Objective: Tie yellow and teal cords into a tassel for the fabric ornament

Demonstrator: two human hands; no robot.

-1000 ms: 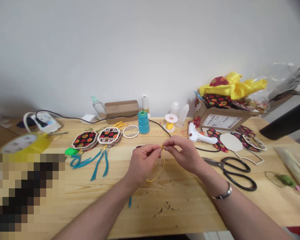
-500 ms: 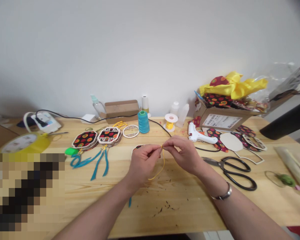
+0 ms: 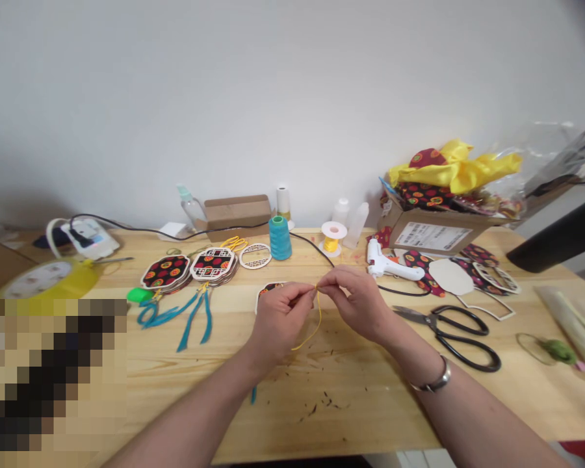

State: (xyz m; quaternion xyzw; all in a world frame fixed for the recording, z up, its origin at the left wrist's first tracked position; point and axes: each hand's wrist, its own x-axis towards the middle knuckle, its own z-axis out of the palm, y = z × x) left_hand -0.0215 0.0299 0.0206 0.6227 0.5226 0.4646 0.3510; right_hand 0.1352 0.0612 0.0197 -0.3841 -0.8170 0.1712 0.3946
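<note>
A thin yellow cord (image 3: 320,318) is pinched between the fingertips of my left hand (image 3: 283,315) and my right hand (image 3: 355,300), which almost touch. Its loose end curves down toward the tabletop below my left hand. Just behind my left hand lies a round piece with dark patterned fabric (image 3: 268,289), mostly covered by that hand. A bit of teal ribbon (image 3: 253,394) shows beneath my left forearm. Right of my right wrist lie black-handled scissors (image 3: 433,320). Whatever knot or loop sits at the fingertips is too small to make out.
Behind my hands stand a teal thread cone (image 3: 280,239) and a spool of yellow cord (image 3: 331,244). A white glue gun (image 3: 392,266) lies at right, before a cardboard box (image 3: 429,237). Finished fabric discs (image 3: 213,265) with teal ribbons lie left. Dark scraps (image 3: 314,409) dot the wooden table.
Hardly anything differs. The loose end of the yellow cord has shifted very slightly; both hands keep their pinch in the same place.
</note>
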